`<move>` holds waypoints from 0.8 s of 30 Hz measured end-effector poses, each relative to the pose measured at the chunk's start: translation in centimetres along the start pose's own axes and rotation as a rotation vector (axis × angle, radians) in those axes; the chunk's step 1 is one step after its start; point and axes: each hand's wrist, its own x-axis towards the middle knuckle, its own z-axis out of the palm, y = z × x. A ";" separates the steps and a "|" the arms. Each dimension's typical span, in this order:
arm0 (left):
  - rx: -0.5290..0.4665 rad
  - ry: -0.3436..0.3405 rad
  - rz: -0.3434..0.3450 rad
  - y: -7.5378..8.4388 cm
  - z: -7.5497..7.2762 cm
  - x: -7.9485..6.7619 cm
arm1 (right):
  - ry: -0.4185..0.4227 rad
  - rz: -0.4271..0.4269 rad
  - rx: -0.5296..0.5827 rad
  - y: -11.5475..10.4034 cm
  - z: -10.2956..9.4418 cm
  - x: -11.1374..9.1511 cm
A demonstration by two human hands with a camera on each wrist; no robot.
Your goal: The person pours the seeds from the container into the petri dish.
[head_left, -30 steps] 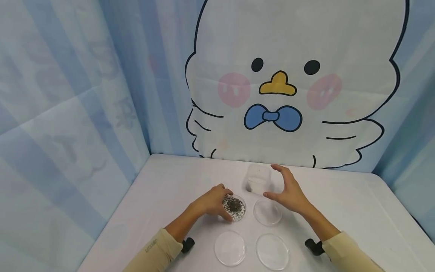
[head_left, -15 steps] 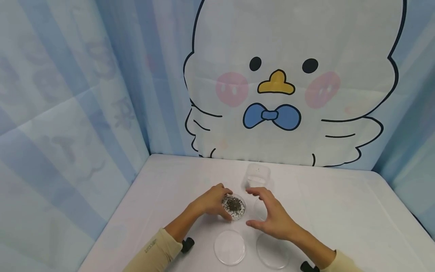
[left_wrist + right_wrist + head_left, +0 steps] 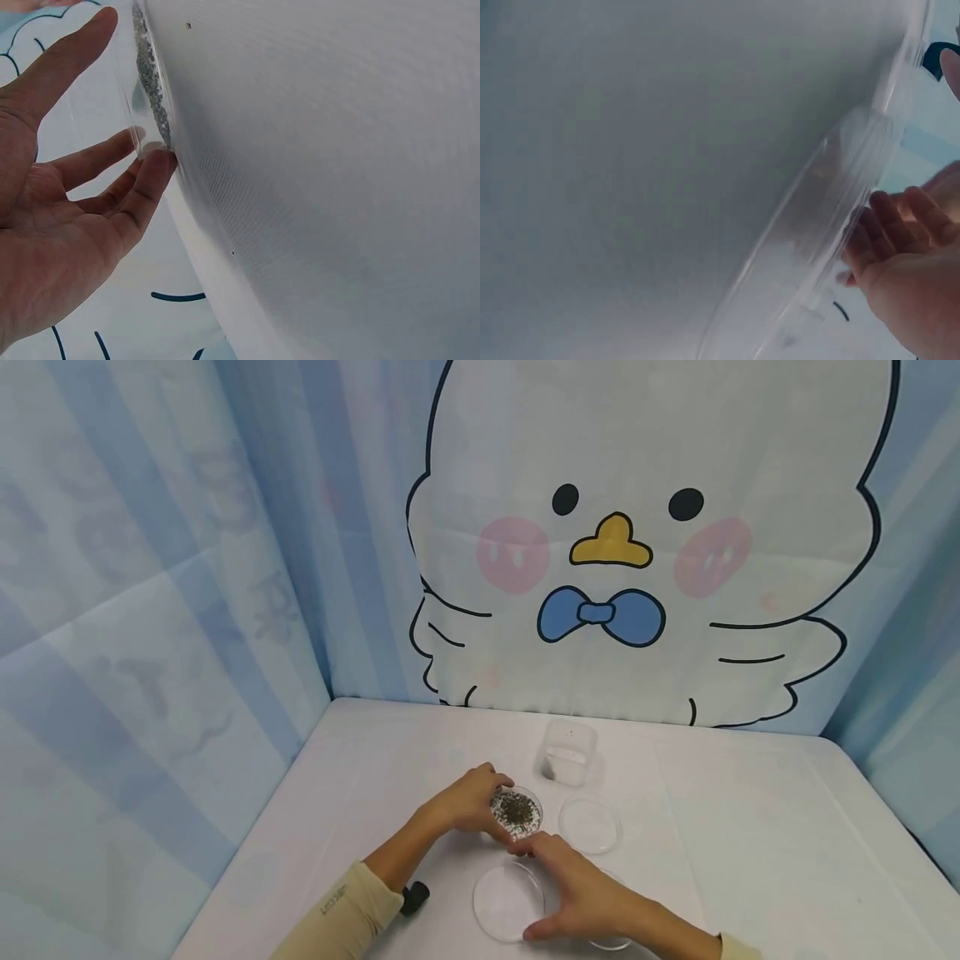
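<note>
My left hand [image 3: 468, 802] holds a clear petri dish [image 3: 517, 811] of dark and white granules by its left side, fingers behind and thumb in front. In the left wrist view those fingers reach the rim of the dish, which stands on the table. My right hand [image 3: 581, 889], thumb and fingers spread, is at the right side of a clear round dish [image 3: 504, 903] in the front row. Whether it touches that dish I cannot tell. Another clear round piece [image 3: 611, 945] lies mostly hidden beneath the right hand.
Behind the right hand lies one more clear round dish or lid [image 3: 589, 827]. A translucent plastic tub [image 3: 568, 752] with a little dark matter inside stands further back on the white table [image 3: 750, 827]. A printed curtain [image 3: 615, 677] borders the table's rear edge.
My right hand has come from beside the tub toward me and leftward, over the front dishes. My left hand has stayed on the granule-filled petri dish.
</note>
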 end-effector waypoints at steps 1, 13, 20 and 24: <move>-0.002 -0.001 0.001 0.0 0.0 0.0 | -0.014 0.003 -0.007 -0.1 0.1 0.0; 0.002 0.000 -0.006 -0.1 0.0 0.0 | -0.055 0.050 -0.134 -1.3 1.0 0.5; -0.002 -0.003 0.003 0.0 -0.1 -0.1 | -0.060 0.091 -0.148 -1.4 1.0 0.6; -0.004 -0.006 0.003 -0.1 -0.1 0.0 | -0.062 0.081 -0.160 -1.6 0.8 0.6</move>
